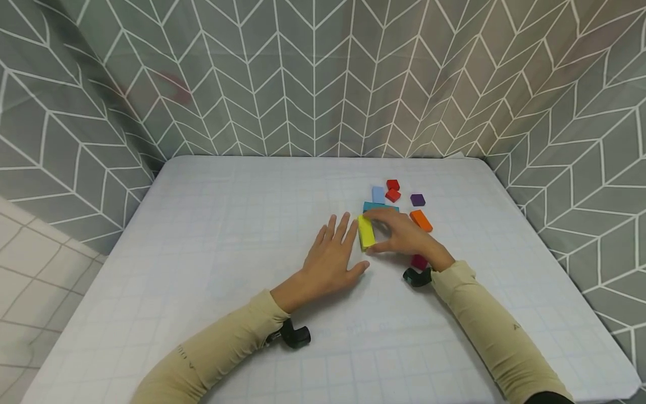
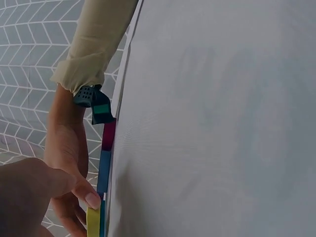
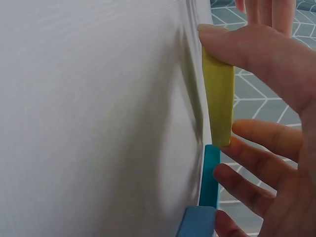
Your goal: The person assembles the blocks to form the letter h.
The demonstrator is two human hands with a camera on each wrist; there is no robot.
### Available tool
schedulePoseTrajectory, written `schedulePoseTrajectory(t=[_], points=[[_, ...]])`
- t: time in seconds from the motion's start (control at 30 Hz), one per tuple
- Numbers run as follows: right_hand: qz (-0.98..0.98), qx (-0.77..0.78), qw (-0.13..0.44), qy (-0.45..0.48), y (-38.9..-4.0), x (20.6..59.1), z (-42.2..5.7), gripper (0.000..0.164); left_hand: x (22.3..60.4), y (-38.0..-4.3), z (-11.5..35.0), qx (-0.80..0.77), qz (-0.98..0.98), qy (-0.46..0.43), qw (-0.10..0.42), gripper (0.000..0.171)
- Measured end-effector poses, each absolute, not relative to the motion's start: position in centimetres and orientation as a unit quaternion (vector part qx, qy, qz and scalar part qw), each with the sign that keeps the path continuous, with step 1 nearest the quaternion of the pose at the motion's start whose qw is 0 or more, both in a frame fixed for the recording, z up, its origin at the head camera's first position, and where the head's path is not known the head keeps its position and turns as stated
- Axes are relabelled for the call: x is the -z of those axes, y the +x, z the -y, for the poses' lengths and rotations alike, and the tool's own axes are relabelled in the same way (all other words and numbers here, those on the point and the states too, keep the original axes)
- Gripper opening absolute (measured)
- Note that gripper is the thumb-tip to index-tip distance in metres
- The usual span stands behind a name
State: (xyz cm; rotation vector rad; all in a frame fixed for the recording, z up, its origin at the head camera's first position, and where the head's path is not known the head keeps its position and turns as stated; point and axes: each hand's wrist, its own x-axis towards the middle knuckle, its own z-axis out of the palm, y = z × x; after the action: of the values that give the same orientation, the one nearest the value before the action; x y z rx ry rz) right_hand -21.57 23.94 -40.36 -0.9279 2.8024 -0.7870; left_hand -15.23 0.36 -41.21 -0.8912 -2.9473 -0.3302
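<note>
A yellow block [image 1: 366,233] stands on the white table, its long side running away from me. My right hand [image 1: 401,231] holds it by its two ends, thumb at the near end and fingers at the far end; the right wrist view shows the same yellow block [image 3: 219,101] in that hold. Just left of it, my left hand [image 1: 330,258] lies with straight, spread fingers, its index fingertip close to the block; whether they touch I cannot tell. Beyond the yellow block is a teal block [image 1: 381,207], partly covered by my right fingers.
Past the teal block are a light blue block [image 1: 378,194] and two red blocks [image 1: 392,184]. A purple block [image 1: 417,200] and an orange block [image 1: 421,220] sit to the right. Under my right wrist, a crimson block [image 1: 419,262] is partly hidden. Patterned curtains surround the table [image 1: 202,241].
</note>
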Motion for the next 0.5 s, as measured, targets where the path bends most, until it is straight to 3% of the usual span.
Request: schedulePoseTrajectory(t=[0.5], points=[[-0.906, 0.290, 0.011, -0.308, -20.5, 39.5, -23.5, 0.077, 39.3, -15.0, 4.1, 0.164, 0.953, -0.254, 0.031, 0.087]])
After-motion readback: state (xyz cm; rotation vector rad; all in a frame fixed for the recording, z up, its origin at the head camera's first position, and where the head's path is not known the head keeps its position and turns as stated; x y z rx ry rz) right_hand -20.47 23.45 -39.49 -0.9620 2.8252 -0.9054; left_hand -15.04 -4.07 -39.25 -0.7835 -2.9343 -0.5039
